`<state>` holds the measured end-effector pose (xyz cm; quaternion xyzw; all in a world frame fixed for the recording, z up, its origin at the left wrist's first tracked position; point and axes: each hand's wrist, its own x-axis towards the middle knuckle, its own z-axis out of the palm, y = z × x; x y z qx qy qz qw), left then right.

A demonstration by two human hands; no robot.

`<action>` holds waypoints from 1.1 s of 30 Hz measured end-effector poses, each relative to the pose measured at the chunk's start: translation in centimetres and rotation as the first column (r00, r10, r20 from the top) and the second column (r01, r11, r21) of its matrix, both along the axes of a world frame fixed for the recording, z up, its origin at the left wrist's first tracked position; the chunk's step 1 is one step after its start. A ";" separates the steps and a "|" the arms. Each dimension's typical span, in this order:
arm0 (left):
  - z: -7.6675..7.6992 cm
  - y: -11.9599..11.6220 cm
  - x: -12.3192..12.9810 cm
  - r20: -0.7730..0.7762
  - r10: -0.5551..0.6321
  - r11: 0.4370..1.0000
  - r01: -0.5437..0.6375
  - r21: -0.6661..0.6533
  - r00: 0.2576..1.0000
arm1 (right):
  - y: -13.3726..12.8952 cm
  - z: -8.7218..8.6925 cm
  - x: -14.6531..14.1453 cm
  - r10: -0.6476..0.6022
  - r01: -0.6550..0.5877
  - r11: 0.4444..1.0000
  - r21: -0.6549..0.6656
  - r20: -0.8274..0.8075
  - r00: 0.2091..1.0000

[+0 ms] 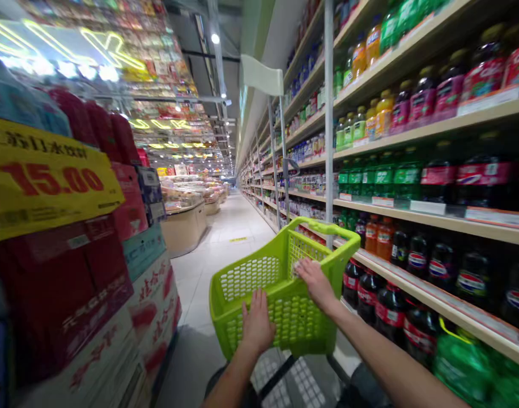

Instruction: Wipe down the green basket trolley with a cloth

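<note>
A green shopping cart (302,311) with perforated basket walls stands right in front of me, turned sideways, its handle toward the shelves on the right. At the near rim, left of the middle, my left hand (258,322) rests against the basket with its fingers spread. My right hand (317,283) is farther right on the same rim, near the child-seat part. Something small and whitish shows at its fingertips, between them and the cart; I cannot make out what it is. The main basket looks empty where its inside shows.
Bottle shelves (412,214) line the right side, with a ladder-like metal frame (271,136) beside them. Stacked drink boxes (151,303) under a yellow price sign (51,180) rise close on the left. A pale tiled aisle (236,224) runs ahead past display bins (185,226).
</note>
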<state>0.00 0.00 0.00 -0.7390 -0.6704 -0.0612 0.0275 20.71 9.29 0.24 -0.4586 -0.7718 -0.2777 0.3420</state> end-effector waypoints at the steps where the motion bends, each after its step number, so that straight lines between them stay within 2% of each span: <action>1: 0.1 0.0 0.1 -0.009 0.006 1.000 -0.006 -0.001 1.000 | -0.1 0.0 0.8 -0.028 0.028 1.000 0.000 -0.036 0.999; 4: 0.3 -0.1 0.4 -0.019 0.007 1.000 -0.007 -0.012 1.000 | -0.2 -0.3 2.1 -0.049 0.048 0.999 -0.013 -0.112 0.992; 8: 0.6 -0.3 0.0 0.000 -0.029 0.999 0.029 -0.028 1.000 | -0.2 -1.7 1.8 0.067 -0.075 0.996 -0.045 -0.159 0.985; 12: 0.7 -0.3 -0.8 0.033 -0.093 0.996 0.094 -0.012 0.995 | 0.9 -1.8 1.5 0.158 -0.177 0.980 -0.094 -0.181 0.971; 15: 0.9 0.0 -0.6 0.061 -0.088 0.995 0.091 -0.050 0.994 | 1.3 -1.7 -0.3 0.168 -0.195 0.973 -0.123 -0.204 0.964; 18: 1.2 0.3 -0.2 0.074 -0.096 0.992 0.101 -0.072 0.993 | 0.9 -2.2 -3.2 0.242 -0.274 0.946 -0.172 -0.184 0.953; 20: 1.2 0.1 -0.6 0.075 -0.127 0.989 0.132 -0.071 0.989 | 0.7 -2.5 -4.2 0.275 -0.308 0.930 -0.201 -0.175 0.945; 22: 1.0 -0.2 -1.7 0.071 -0.081 0.995 0.085 -0.057 0.994 | 0.8 -2.5 -3.9 0.249 -0.287 0.935 -0.208 -0.188 0.950; 25: 0.4 -0.8 -3.5 0.039 0.098 0.995 -0.097 -0.039 0.994 | 1.3 -2.1 -2.5 0.168 -0.215 0.957 -0.196 -0.233 0.958; 27: -0.1 -1.0 -4.1 0.019 0.155 0.987 -0.154 -0.045 0.988 | 1.2 -2.1 -2.8 0.155 -0.207 0.959 -0.194 -0.254 0.955; 33: -0.6 -1.1 -3.5 0.042 0.100 0.994 -0.098 -0.041 0.994 | -1.3 -3.8 -8.4 0.352 -0.382 0.905 -0.187 -0.175 0.919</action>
